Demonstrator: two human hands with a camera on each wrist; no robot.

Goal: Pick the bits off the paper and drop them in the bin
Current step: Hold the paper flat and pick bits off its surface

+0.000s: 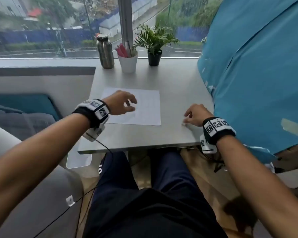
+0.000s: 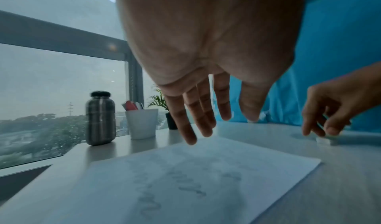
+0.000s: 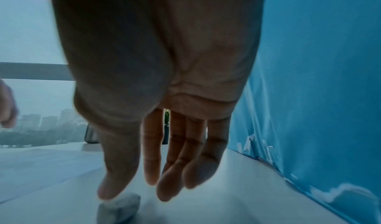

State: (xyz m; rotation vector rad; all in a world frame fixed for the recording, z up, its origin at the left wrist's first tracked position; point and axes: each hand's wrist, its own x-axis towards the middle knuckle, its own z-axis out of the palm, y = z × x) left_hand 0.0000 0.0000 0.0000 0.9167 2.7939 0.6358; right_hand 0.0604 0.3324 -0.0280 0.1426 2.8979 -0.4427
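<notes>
Paper (image 1: 144, 107) lies flat on the grey table (image 1: 175, 83), and the left hand (image 1: 121, 103) hovers just above its near left part with fingers loose and spread, holding nothing. No loose bits can be made out on the sheet; only faint grey marks show, and whether those are writing or crumbs cannot be told. The right hand (image 1: 195, 115) is off to the right of the sheet, low over the bare table, its fingers relaxed and slightly bent above a small pale lump (image 1: 184, 124), perhaps an eraser or a scrap; the thumb tip is very near it, but no grip has closed.

To do this step well, the person would likely pinch the lump between thumb and forefinger rather than sweep it, since it sits near the table's front edge. The left hand could press the sheet so it does not slide.

The right wrist view shows the lump (image 3: 118, 208) close up, rounded and whitish, just under the thumb. The left wrist view alone shows the grey smudges on the sheet (image 2: 185, 186). The head view alone shows a white container (image 1: 78, 159) below the table's left edge, possibly the bin.
</notes>
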